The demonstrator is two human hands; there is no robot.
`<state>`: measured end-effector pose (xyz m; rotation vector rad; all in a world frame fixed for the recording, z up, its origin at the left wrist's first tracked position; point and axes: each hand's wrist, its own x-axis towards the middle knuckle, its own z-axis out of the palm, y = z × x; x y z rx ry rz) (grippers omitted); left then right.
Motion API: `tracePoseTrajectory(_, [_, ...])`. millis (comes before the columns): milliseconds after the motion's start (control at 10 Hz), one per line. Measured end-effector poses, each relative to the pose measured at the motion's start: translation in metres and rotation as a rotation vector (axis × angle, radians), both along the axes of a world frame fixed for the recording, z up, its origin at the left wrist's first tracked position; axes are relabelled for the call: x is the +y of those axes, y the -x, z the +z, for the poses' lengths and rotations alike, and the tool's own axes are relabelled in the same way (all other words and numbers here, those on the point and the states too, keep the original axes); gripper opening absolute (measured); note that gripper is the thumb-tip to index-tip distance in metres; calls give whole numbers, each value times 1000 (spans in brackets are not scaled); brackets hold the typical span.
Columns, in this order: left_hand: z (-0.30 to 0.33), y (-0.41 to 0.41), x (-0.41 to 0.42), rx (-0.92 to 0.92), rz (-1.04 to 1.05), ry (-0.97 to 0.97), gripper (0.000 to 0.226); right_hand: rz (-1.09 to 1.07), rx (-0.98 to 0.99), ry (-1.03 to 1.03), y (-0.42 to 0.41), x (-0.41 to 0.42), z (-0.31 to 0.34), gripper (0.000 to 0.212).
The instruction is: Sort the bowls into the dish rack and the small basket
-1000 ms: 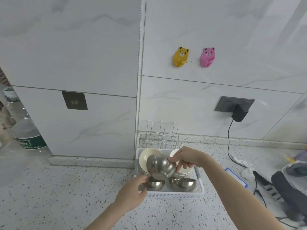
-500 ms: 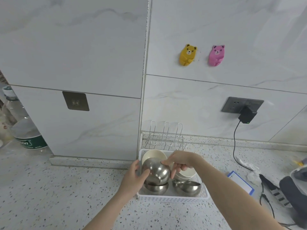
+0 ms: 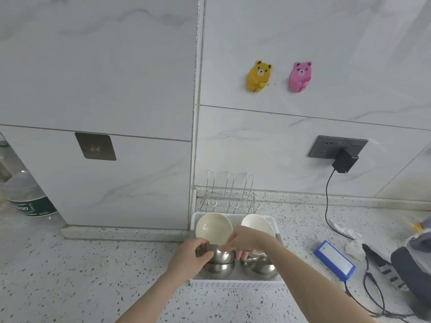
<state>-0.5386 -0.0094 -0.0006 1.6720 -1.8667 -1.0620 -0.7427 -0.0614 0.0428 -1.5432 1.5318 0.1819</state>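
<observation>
The steel bowl (image 3: pixel 220 254) has been lowered onto another steel bowl (image 3: pixel 219 269) in the white basket (image 3: pixel 235 284). It is gripped at its rim by the left hand (image 3: pixel 190 258) and right hand (image 3: pixel 247 238).

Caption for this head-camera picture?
Both hands set a steel bowl onto another inside a white plastic basket.

Bright, even, cool light w/ no hard shadows; only soft shade under the forearms at bottom centre. Small glare spots on the steel bowls (image 3: pixel 221 257) and left cream bowl (image 3: pixel 213 228). Wide-angle bend: wall seams bow twd the edges. Slight softness overall, bottle (image 3: pixel 28 197) at left edge smeared.
</observation>
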Motion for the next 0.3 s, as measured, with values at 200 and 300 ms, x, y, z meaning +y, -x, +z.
tracePoseTrajectory(200, [-5,2,3,54,9,-70,22,-19,-65,65,6,21,6,23])
tracePoseTrajectory(300, [-9,3,8,93,96,-38,40,-68,-49,92,11,33,12,30])
